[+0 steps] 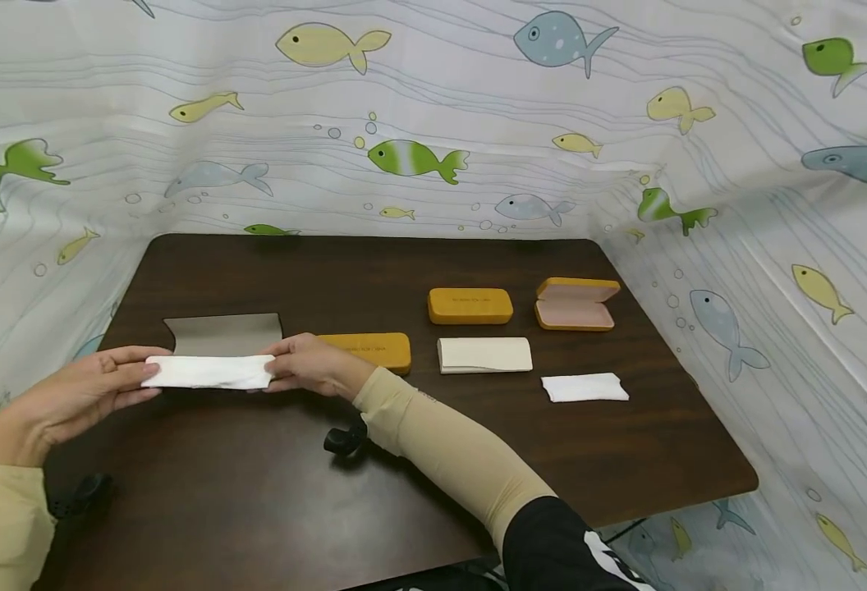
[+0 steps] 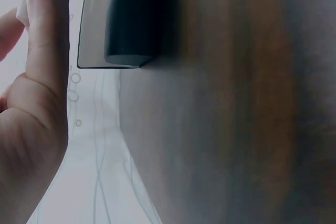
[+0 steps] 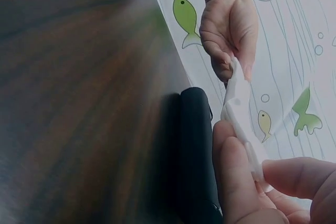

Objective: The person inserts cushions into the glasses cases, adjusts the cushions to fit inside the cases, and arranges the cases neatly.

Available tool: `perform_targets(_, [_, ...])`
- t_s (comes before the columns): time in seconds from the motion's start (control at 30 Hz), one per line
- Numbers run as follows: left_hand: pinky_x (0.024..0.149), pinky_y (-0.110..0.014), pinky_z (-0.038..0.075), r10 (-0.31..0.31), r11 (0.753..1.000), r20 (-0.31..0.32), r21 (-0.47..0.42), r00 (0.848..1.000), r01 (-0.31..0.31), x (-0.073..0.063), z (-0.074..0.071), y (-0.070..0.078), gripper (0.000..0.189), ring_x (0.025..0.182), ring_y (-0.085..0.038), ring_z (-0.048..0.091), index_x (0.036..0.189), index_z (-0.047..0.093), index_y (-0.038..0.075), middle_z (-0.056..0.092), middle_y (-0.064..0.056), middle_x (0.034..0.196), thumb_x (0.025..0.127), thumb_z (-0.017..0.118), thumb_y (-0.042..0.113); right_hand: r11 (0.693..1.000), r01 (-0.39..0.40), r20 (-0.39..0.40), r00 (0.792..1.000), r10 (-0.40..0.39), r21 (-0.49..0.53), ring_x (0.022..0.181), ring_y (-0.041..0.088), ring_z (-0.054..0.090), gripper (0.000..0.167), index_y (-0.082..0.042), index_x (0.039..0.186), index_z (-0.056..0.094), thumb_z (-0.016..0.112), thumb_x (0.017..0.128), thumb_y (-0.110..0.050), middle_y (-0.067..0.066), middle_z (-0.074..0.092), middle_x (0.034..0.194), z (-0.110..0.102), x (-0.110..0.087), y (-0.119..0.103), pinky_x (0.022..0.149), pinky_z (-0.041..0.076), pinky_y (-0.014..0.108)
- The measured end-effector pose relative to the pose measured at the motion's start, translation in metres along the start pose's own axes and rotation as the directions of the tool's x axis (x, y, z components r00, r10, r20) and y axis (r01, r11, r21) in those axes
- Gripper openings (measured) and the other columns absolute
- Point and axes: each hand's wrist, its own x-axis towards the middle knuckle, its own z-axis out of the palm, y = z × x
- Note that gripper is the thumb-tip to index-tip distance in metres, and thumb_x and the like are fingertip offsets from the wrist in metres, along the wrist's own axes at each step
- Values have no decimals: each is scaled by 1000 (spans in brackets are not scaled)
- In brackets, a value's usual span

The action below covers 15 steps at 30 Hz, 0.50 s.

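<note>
Between both hands, a folded white cloth [image 1: 208, 372] is stretched into a narrow strip above the table. My left hand [image 1: 82, 398] pinches its left end between thumb and fingers. At the other end, my right hand [image 1: 314, 365] pinches it the same way, as the right wrist view also shows. Just behind the cloth lies an open case with a grey inside [image 1: 227, 332]. Its lower part is hidden by the cloth in the head view; the wrist views show a dark rounded edge [image 3: 197, 156]. A yellow case [image 1: 382, 351] lies behind my right hand, partly covered.
To the right stand a shut yellow case [image 1: 470, 306] and an open yellow case [image 1: 577, 314] with a pink lining. Nearer are a cream folded case [image 1: 485, 355] and another folded white cloth [image 1: 584, 387]. A fish-print curtain [image 1: 478, 107] surrounds the dark wooden table [image 1: 256, 492].
</note>
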Motion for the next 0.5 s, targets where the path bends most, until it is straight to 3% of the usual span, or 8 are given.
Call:
perform_targets(0.13, [85,-29,58,-33,999,-57,-22,998,32,5,-4,0,41,102,-11,68,116,75,13,67,1,114,106,41,-8,1000,-9,-29,1000,9,4,96,26,68,35,8,135,59,56,100,7,13,65,110,0,8,-3,98,52,47])
perform_targets(0.37, [83,-30,59,-74,994,-69,-92,995,67,14,-14,5,40,100,-14,71,110,76,12,70,0,110,109,38,-1,999,-32,-69,997,32,7,117,30,64,43,5,144,52,55,102,5,16,56,140,1,19,-11,95,55,39])
perform_targets(0.5, [83,-32,59,-76,991,-61,-111,995,69,17,-18,6,43,99,-15,72,109,76,11,72,-3,109,109,35,-1,999,-45,-66,997,46,15,110,26,66,39,6,141,55,55,102,4,14,62,127,2,22,-15,94,56,37])
